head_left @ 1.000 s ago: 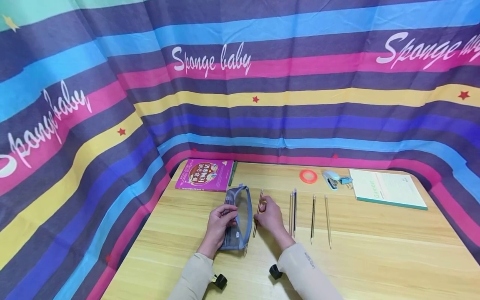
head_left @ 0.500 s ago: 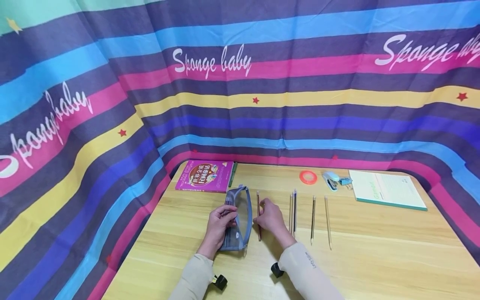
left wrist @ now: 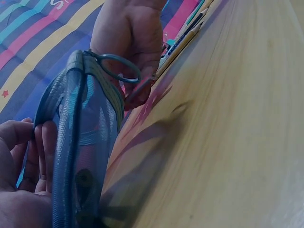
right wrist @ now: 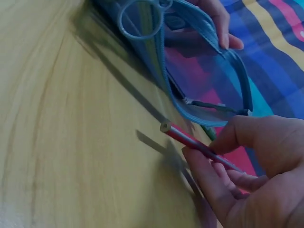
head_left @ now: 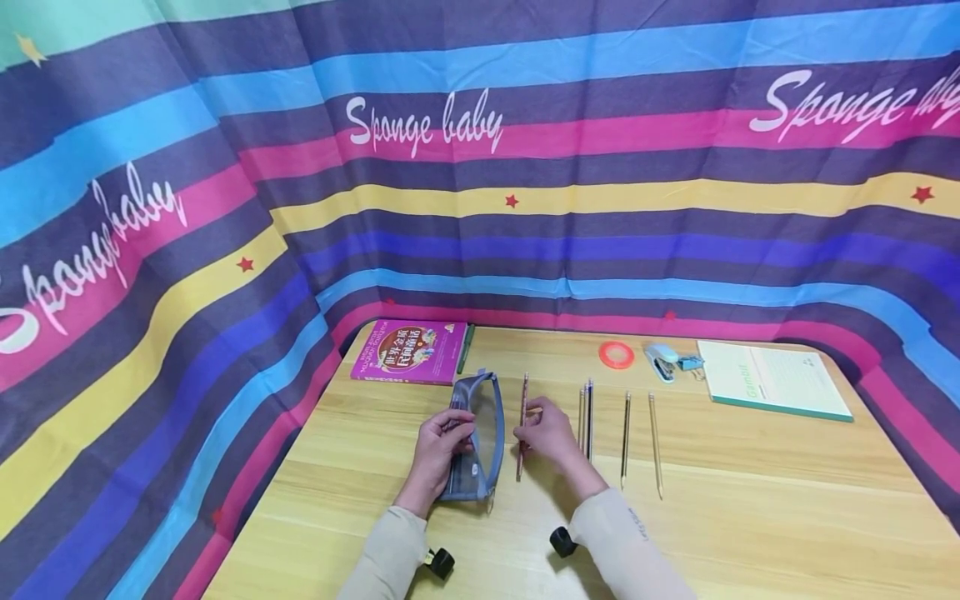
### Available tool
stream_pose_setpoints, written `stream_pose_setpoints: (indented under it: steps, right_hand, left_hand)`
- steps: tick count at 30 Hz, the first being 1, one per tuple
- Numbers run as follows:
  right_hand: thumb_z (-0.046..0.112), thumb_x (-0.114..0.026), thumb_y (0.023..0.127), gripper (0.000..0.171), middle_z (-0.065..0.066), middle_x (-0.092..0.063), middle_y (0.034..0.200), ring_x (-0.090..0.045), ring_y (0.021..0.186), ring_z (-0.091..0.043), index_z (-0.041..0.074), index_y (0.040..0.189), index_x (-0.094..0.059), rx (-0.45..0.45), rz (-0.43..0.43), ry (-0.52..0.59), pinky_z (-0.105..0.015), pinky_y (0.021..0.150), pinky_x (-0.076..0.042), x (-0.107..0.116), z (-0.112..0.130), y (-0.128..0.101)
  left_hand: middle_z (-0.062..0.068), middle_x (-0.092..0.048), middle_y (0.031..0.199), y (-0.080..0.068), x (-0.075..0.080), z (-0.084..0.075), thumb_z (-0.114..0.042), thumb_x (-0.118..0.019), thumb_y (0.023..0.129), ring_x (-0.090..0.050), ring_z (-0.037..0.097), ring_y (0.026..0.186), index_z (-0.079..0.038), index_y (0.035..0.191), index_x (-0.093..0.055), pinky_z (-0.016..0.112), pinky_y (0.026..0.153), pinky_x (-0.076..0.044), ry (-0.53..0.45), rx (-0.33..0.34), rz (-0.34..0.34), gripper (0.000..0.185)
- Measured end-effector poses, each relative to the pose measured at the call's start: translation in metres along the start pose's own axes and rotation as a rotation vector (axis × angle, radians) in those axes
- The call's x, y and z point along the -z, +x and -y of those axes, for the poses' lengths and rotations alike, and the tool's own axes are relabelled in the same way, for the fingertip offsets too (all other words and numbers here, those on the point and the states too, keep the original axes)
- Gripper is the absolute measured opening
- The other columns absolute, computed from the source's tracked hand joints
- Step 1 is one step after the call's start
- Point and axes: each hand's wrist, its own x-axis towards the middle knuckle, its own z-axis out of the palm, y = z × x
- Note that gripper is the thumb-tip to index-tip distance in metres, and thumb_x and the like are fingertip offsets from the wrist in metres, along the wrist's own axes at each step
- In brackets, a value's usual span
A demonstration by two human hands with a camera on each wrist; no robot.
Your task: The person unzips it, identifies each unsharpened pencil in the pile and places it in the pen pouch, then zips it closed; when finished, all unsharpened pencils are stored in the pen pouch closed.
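Observation:
A blue-grey mesh pencil case (head_left: 477, 433) stands on its edge on the wooden table (head_left: 750, 517), its zipper mouth spread. My left hand (head_left: 438, 446) grips its left rim, fingers curled over the edge (left wrist: 40, 142). My right hand (head_left: 543, 429) pinches a reddish pencil (head_left: 521, 425) just right of the case, lifted off the wood; its blunt end (right wrist: 165, 127) points at the case's side (right wrist: 199, 71). A ring pull (left wrist: 118, 69) hangs at the case's end.
Several more pencils (head_left: 626, 433) lie in a row right of my right hand. At the back are a magenta book (head_left: 408, 350), an orange tape ring (head_left: 617, 353), a small stapler (head_left: 662, 358) and a pale green notebook (head_left: 772, 377). Striped cloth (head_left: 480, 167) walls the table.
The pencil in my right hand has tilted and shifted slightly right, its far end rising; the right forearm swung outward. The left hand and case stayed put.

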Motion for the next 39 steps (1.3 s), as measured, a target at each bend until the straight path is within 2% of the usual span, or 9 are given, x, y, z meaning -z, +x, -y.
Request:
stream_pose_setpoints:
  steps: [6, 13, 22, 30, 39]
  right_hand:
    - [-0.011, -0.066, 0.087, 0.052, -0.011, -0.063, 0.085, -0.066, 0.065, -0.022, -0.009, 0.136, -0.047, -0.025, 0.014, 0.116, -0.036, 0.064, -0.065, 0.005, 0.005, -0.001]
    - [-0.009, -0.065, 0.089, 0.053, -0.013, -0.062, 0.094, -0.066, 0.069, -0.023, -0.005, 0.139, -0.047, -0.056, 0.009, 0.195, -0.036, 0.064, -0.065, 0.009, 0.012, -0.002]
    - [-0.009, -0.062, 0.091, 0.049, -0.014, -0.061, 0.099, -0.066, 0.072, -0.023, -0.002, 0.138, -0.048, -0.049, 0.017, 0.274, -0.032, 0.064, -0.064, 0.008, 0.019, -0.008]
    - [-0.009, -0.061, 0.091, 0.045, -0.013, -0.06, 0.099, -0.067, 0.074, -0.022, -0.001, 0.134, -0.051, -0.016, 0.022, 0.317, -0.032, 0.065, -0.064, 0.005, 0.025, -0.013]
    - [-0.01, -0.06, 0.092, 0.043, -0.012, -0.059, 0.098, -0.068, 0.072, -0.021, -0.005, 0.134, -0.05, -0.001, 0.021, 0.325, -0.032, 0.065, -0.065, -0.002, 0.022, -0.015]
  left_hand:
    - [-0.004, -0.07, 0.082, 0.0, -0.001, 0.0, 0.002, -0.07, 0.091, -0.064, 0.006, 0.062, 0.023, 0.117, -0.058, 0.02, 0.061, -0.059, -0.002, 0.008, -0.002, 0.035]
    - [-0.005, -0.07, 0.082, 0.001, -0.001, 0.001, 0.003, -0.07, 0.092, -0.064, 0.005, 0.062, 0.019, 0.113, -0.062, 0.02, 0.061, -0.059, 0.007, -0.002, 0.012, 0.028]
    - [-0.004, -0.069, 0.081, 0.001, -0.003, 0.002, 0.004, -0.071, 0.09, -0.063, 0.006, 0.061, 0.024, 0.115, -0.058, 0.021, 0.06, -0.059, -0.007, 0.009, -0.005, 0.034]
    - [-0.004, -0.07, 0.081, 0.002, -0.005, 0.0, 0.004, -0.07, 0.09, -0.063, 0.005, 0.06, 0.022, 0.114, -0.06, 0.02, 0.06, -0.059, 0.001, 0.003, -0.005, 0.031]
    - [-0.003, -0.07, 0.082, 0.001, -0.006, 0.0, 0.003, -0.07, 0.09, -0.063, 0.008, 0.06, 0.022, 0.116, -0.06, 0.023, 0.06, -0.059, 0.007, 0.026, -0.018, 0.034]
